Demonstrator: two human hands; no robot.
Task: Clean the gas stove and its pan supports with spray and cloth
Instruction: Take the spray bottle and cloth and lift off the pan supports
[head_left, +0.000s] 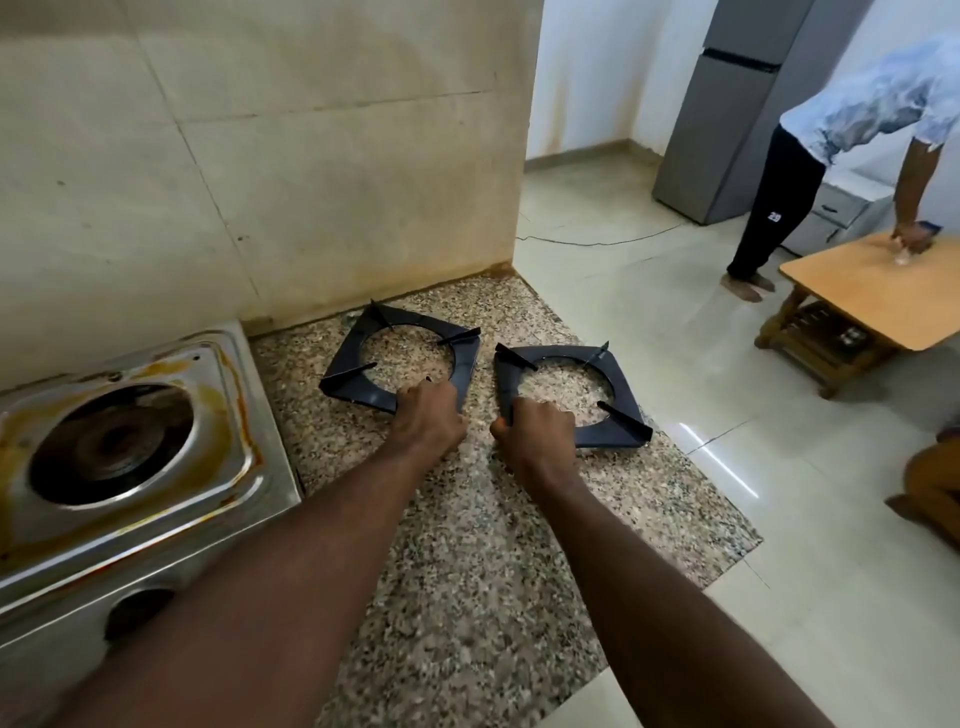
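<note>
Speckled brown-and-grey granite forms the tabletop (467, 545), which ends against a beige tiled wall (260, 156) marked with faint stains. Beyond its right edge lies a pale glossy tiled floor (675, 338), with a thin black cable (597, 241) running across it toward a tall grey refrigerator (727, 114). Near the refrigerator, another person in a light patterned shirt and dark trousers (857, 104) bends over a low wooden table (857, 291), one hand on its top.

At the tabletop's left end sits a stainless steel gas stove (156, 525), with orange-brown stains around its burner well. To its right, two square black metal pan supports lie side by side on the granite, just beside each other. The left hand (428, 421) has its grip closed round the near right corner of the left pan support (415, 323). The right hand (537, 431) has its grip closed round the near left corner of the right pan support (626, 395). Both forearms stretch out over the granite.
</note>
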